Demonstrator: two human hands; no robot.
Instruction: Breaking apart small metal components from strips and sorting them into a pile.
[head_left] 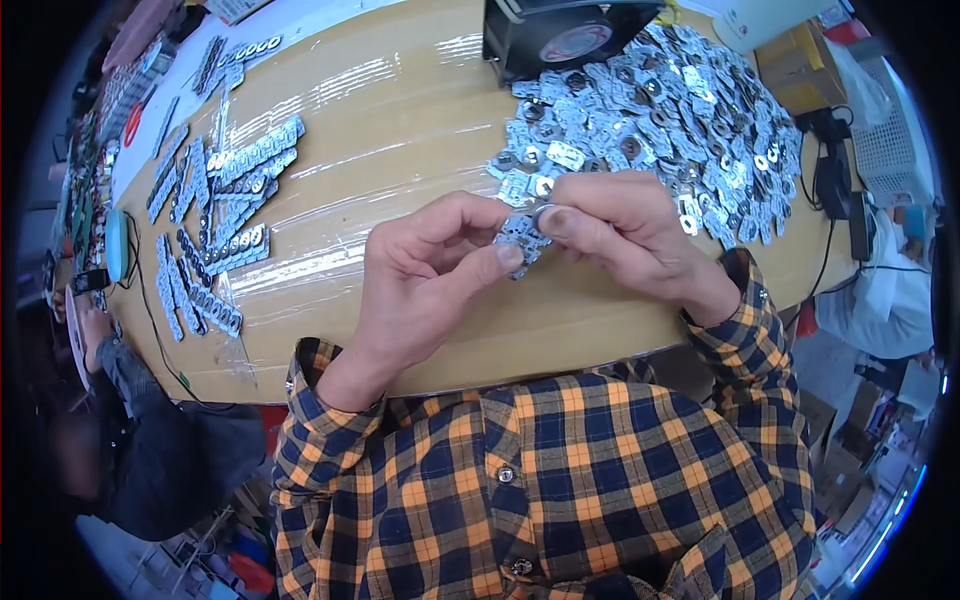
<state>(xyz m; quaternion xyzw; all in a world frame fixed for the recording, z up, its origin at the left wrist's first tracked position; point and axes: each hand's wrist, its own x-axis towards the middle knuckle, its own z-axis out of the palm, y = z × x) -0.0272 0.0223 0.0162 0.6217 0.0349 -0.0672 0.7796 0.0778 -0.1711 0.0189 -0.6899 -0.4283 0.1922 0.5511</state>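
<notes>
Left fingers (pixel 509 257) pinch small metal pieces (pixel 520 236); right fingers (pixel 560 222) grip a disc (pixel 541 214) at their edge. Uneven pressure could make it slip onto the surface (pixel 380 140).

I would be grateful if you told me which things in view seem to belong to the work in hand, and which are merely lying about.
Apparently in use:
silvery metal parts between the left hand and right hand
loose pile of similar parts
rows of parts at left

Seemingly just lying about:
black fan unit
turquoise object
white perforated basket
</notes>
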